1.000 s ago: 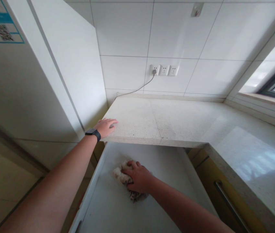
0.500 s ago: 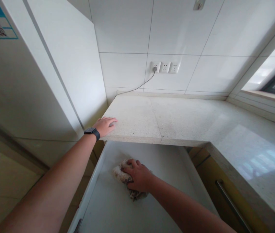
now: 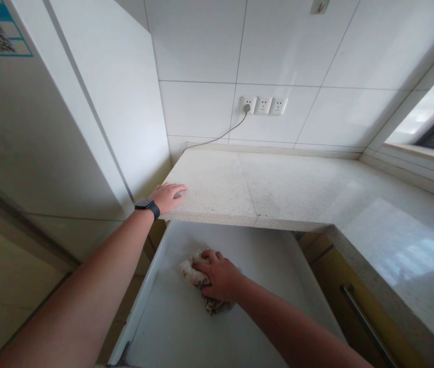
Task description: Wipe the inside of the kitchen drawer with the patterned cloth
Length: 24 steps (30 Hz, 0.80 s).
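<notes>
**Right hand presses a cloth on the floor of an open drawer**

The right hand [image 3: 220, 276] lies palm down on a crumpled, mottled cloth [image 3: 190, 270], its grip curled loosely closed over the bunched fabric, which shows at the fingertips and under the wrist. The cloth sits on the pale floor of a pulled-out drawer [image 3: 178, 332], towards the far left of it, close to the left wall.

The left hand [image 3: 167, 197], with a dark watch [image 3: 147, 206] on the wrist, rests flat with fingers spread and nothing held, on the near left corner of the stone bench [image 3: 278, 189] just above the drawer.

Wiping well here likely means even downward pressure, overlapping strokes into the corners, and the cloth kept bunched under the palm.

Far behind, a cable [image 3: 220, 137] runs to wall sockets [image 3: 265, 106].
</notes>
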Available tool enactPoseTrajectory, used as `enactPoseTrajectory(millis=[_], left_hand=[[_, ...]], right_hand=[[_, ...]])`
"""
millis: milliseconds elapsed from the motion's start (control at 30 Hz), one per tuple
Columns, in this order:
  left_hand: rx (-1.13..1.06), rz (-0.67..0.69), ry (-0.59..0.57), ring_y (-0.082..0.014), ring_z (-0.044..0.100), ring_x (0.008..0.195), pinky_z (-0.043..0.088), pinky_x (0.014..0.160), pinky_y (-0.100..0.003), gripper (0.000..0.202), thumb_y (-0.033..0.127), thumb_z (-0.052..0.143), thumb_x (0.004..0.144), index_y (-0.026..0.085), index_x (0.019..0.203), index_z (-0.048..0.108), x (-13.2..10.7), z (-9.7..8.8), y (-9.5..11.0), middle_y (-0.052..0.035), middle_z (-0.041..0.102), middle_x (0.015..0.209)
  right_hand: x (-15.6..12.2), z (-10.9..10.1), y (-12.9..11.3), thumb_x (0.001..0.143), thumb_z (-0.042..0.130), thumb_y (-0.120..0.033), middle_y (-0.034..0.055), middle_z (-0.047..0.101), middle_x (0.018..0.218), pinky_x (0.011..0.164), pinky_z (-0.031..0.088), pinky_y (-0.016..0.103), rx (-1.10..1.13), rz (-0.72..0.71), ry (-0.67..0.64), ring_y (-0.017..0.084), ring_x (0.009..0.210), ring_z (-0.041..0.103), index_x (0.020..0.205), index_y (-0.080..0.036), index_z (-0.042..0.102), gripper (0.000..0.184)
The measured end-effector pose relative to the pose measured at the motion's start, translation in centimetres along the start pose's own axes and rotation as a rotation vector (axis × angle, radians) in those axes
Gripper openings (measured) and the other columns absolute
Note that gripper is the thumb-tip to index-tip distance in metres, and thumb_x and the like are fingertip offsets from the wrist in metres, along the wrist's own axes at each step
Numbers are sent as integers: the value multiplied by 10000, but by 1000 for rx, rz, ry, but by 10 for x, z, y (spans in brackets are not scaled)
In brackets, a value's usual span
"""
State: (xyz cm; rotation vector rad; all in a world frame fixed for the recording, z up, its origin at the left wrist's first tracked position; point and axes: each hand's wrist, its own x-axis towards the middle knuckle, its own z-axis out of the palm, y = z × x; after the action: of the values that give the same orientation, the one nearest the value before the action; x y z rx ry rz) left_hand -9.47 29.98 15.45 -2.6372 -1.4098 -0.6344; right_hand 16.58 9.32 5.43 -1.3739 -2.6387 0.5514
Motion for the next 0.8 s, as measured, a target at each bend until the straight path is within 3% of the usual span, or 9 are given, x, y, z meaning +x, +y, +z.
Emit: enactPoseTrajectory(millis=[467,800], left_hand=[[-1,-26,-25,-237,518,1276,400,1073,-423,424,352,471,926,331,1321,621,-1,-4,2,79,568,1413],[-20,0,-11,-214,530,1267,387,1106,-391,414,345,467,934,309,1315,624,0,-1,1,49,581,1402]], right_hand=[[1,-2,-2,702,706,-484,91,378,1448,1003,423,513,-4,8,-16,349,1225,446,1459,-432,463,797],[0,-2,-3,710,699,-502,87,376,1450,1003,423,502,-8,17,-18,341,1222,451,1446,-436,477,771]])
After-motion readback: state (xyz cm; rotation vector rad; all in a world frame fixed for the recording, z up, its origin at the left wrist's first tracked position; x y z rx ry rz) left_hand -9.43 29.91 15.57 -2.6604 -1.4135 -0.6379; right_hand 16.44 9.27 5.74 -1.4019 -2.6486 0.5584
